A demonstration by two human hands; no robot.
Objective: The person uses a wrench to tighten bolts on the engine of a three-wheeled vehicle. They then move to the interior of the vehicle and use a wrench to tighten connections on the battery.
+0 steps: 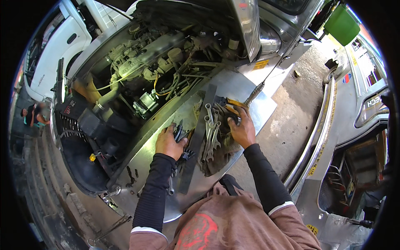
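Left hand [169, 143]: apart from the other, beside a dark tool [178, 131]; its grip I cannot tell.
Right hand [243, 128]: at a yellow-black object [236, 102], partly covered; grip also unclear.
Wrenches [211, 127]: between the hands, overlapping.
Engine [137, 62]: far left, lower parts lost in shadow.

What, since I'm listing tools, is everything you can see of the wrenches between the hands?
The wrenches look like silvery metal, slim-shanked, with closed ring ends and forked open ends. They lie loosely overlapped along a dark flat strip, partly on crumpled brownish cloth. Neither the left hand nor the right hand appears to touch them.
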